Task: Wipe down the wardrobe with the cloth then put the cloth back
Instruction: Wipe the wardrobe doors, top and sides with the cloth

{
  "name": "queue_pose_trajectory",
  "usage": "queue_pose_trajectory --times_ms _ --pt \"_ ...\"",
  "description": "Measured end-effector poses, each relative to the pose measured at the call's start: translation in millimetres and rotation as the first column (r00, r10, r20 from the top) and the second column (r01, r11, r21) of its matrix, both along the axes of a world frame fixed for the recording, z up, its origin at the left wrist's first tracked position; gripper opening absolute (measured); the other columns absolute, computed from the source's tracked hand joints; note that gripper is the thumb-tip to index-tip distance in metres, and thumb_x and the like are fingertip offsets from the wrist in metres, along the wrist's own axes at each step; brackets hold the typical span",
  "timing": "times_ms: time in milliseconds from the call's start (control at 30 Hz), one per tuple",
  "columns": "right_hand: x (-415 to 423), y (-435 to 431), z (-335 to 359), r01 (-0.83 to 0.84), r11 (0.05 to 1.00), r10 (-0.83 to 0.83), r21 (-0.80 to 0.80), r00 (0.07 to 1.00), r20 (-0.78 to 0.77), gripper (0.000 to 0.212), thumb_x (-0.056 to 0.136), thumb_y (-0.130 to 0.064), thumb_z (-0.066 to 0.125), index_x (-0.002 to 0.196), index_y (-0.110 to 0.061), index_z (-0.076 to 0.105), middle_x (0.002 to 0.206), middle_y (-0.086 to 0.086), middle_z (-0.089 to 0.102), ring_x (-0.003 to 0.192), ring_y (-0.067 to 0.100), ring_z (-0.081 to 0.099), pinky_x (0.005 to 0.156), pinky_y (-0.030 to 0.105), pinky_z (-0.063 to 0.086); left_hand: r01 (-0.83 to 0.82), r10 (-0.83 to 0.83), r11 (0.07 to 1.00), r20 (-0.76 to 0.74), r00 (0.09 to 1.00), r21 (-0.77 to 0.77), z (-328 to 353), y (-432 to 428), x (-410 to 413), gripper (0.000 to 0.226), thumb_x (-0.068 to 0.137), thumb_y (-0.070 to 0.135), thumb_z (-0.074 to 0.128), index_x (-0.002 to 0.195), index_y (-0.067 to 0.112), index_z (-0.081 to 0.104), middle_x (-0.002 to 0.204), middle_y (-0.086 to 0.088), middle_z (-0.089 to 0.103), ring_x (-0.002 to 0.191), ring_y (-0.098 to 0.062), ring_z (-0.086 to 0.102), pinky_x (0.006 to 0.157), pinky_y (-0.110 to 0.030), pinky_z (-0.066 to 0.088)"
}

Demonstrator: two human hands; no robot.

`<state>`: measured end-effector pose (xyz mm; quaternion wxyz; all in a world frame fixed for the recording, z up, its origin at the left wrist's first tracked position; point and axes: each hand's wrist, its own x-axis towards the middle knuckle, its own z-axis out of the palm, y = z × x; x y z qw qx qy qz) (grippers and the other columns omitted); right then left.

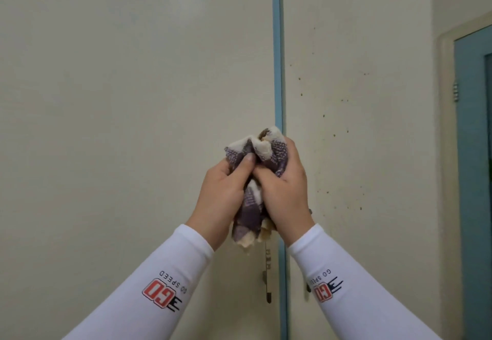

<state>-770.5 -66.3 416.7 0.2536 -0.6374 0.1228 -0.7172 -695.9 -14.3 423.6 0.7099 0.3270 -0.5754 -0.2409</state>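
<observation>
Both hands are raised in front of the cream wardrobe (133, 100), bunching a crumpled cloth (255, 180) between them. The left hand (221, 193) is curled around the cloth's left side with its thumb pressed into the folds, and the right hand (286, 190) is closed tight around the right side. The cloth, checked in purple and cream, sticks out above the fingers and hangs below the palms, right in front of the blue strip (278, 60) between the two doors. The right door (359, 86) is dotted with dark specks. White sleeves (165, 286) cover both forearms
</observation>
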Motion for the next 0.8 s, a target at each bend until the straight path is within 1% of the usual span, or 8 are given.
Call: queue_pose_trajectory --times_ms 133,267,400,467,533,600,667,800 --pt "-17.3 -10.4 -2.4 0.022 1.0 -0.019 0.014 0.979 -0.202 0.076 0.059 -0.048 0.056 0.132 -0.03 0.047 0.12 -0.006 0.051 0.118 0.01 0.048 0.105 0.039 0.038 -0.056 0.056 0.997 -0.008 0.998 -0.045 7.1 -9.6 -9.7 0.019 0.094 0.017 0.05 0.092 0.014 0.069 0.091 -0.008 0.073 0.087 -0.021 0.068 0.076 -0.03 0.055" --pt "-57.2 -30.1 -1.6 -0.022 1.0 0.022 0.002 0.949 -0.314 0.064 0.055 -0.057 0.062 0.114 -0.034 0.057 0.114 -0.006 0.058 0.111 0.011 0.054 0.1 0.039 0.042 -0.026 0.024 0.999 -0.081 0.996 -0.022 11.4 -21.2 -28.2 0.022 0.096 0.016 0.044 0.095 0.011 0.065 0.086 -0.006 0.073 0.081 -0.017 0.069 0.069 -0.027 0.056" --pt "-129.0 -72.8 5.5 -0.247 0.963 0.271 0.11 0.858 -0.437 0.059 0.048 -0.042 0.076 0.1 -0.016 0.065 0.102 0.006 0.07 0.093 0.02 0.067 0.085 0.035 0.053 -0.179 0.176 0.984 -0.14 0.974 -0.01 19.1 -41.4 -46.0 0.022 0.096 0.016 0.046 0.085 0.011 0.064 0.078 -0.006 0.07 0.074 -0.019 0.066 0.07 -0.03 0.054" --pt "-165.0 -98.2 10.0 -0.327 0.924 0.383 0.2 0.789 -0.48 0.054 0.05 -0.034 0.073 0.096 -0.007 0.064 0.096 0.009 0.07 0.086 0.022 0.067 0.079 0.034 0.052 -0.228 0.227 0.974 -0.113 0.967 0.006 22.2 -52.5 -60.4 0.021 0.096 0.015 0.046 0.085 0.011 0.064 0.079 -0.005 0.071 0.074 -0.018 0.066 0.071 -0.029 0.053" --pt "-190.3 -122.4 15.6 -0.365 0.89 0.453 0.272 0.772 -0.446 0.046 0.049 -0.027 0.064 0.088 -0.001 0.062 0.086 0.013 0.064 0.078 0.023 0.06 0.07 0.031 0.047 -0.256 0.256 0.967 -0.06 0.965 0.009 23.9 -61.7 -80.7 0.022 0.095 0.014 0.046 0.084 0.011 0.065 0.075 -0.001 0.072 0.07 -0.013 0.067 0.065 -0.022 0.053" --pt "-205.8 -137.2 20.5 -0.356 0.891 0.45 0.283 0.782 -0.432 0.032 0.05 -0.015 0.057 0.079 -0.002 0.06 0.077 0.012 0.06 0.072 0.022 0.055 0.062 0.027 0.042 -0.274 0.274 0.962 -0.05 0.96 0.003 24.7 -70.3 -98.7 0.022 0.095 0.013 0.047 0.084 0.012 0.066 0.077 -0.003 0.071 0.071 -0.014 0.066 0.067 -0.023 0.053" --pt "-218.8 -146.5 26.2 -0.308 0.921 0.389 0.239 0.768 -0.509 0.027 0.054 -0.007 0.055 0.08 0.003 0.059 0.076 0.012 0.06 0.071 0.022 0.054 0.06 0.027 0.043 -0.313 0.312 0.95 -0.055 0.948 -0.005 26.5 -76.1 -111.2 0.022 0.095 0.014 0.047 0.083 0.012 0.066 0.079 -0.003 0.071 0.073 -0.015 0.065 0.067 -0.025 0.052" --pt "-249.4 -158.8 39.2 -0.306 0.932 0.354 0.192 0.664 -0.658 0.04 0.062 -0.012 0.077 0.095 0.006 0.061 0.085 0.022 0.067 0.074 0.025 0.062 0.071 0.039 0.05 -0.425 0.422 0.904 -0.061 0.904 -0.046 33.6 -77.4 -122.0 0.024 0.095 0.014 0.047 0.081 0.015 0.066 0.067 0.007 0.071 0.063 -0.007 0.065 0.057 -0.018 0.05"
